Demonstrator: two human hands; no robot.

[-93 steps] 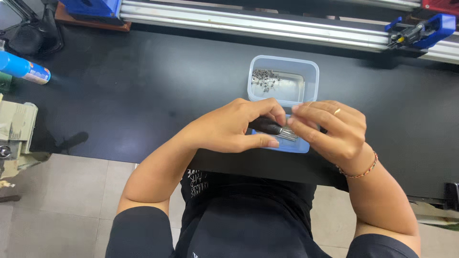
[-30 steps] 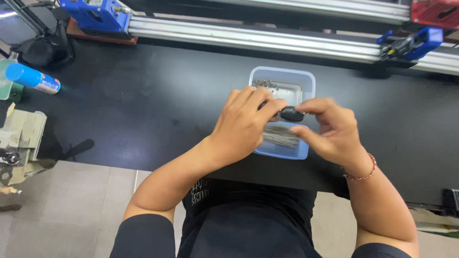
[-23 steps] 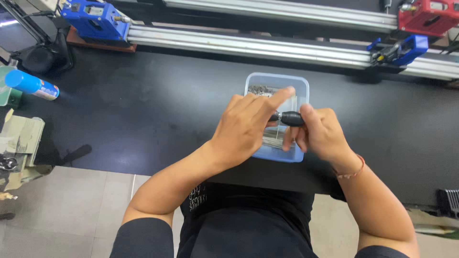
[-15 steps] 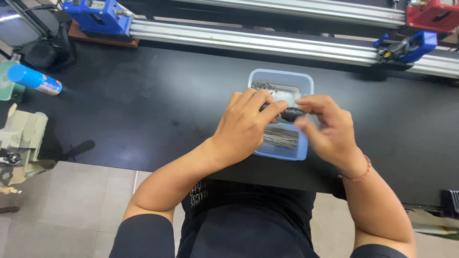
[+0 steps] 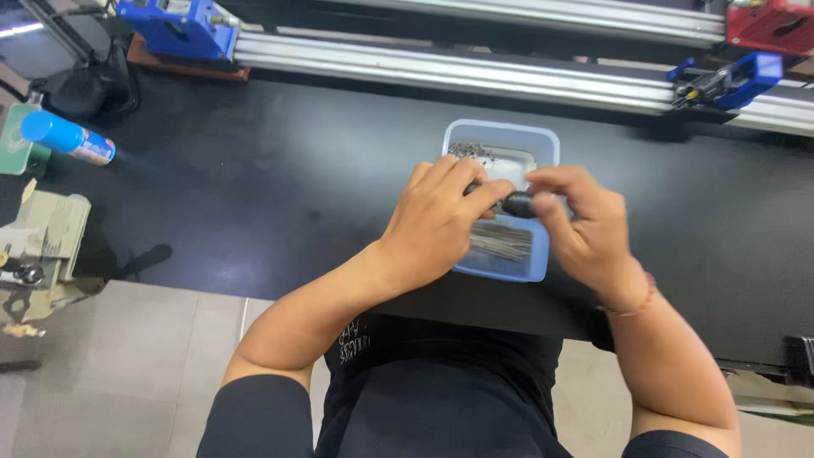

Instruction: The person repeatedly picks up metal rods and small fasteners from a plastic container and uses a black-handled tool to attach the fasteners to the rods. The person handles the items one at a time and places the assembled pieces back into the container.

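Small dark rounded part (image 5: 515, 203), pinched between left hand (image 5: 439, 222) and right hand (image 5: 585, 229) fingers

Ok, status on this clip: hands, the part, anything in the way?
Left hand and right hand both pinch a small dark part. Held above the blue tray of thin metal pins. Nothing blocking on the black bench.

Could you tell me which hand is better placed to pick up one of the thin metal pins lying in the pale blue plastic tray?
Probably the left hand: it hovers right beside the thin metal pins, while the right hand pinches the small black cylindrical part.
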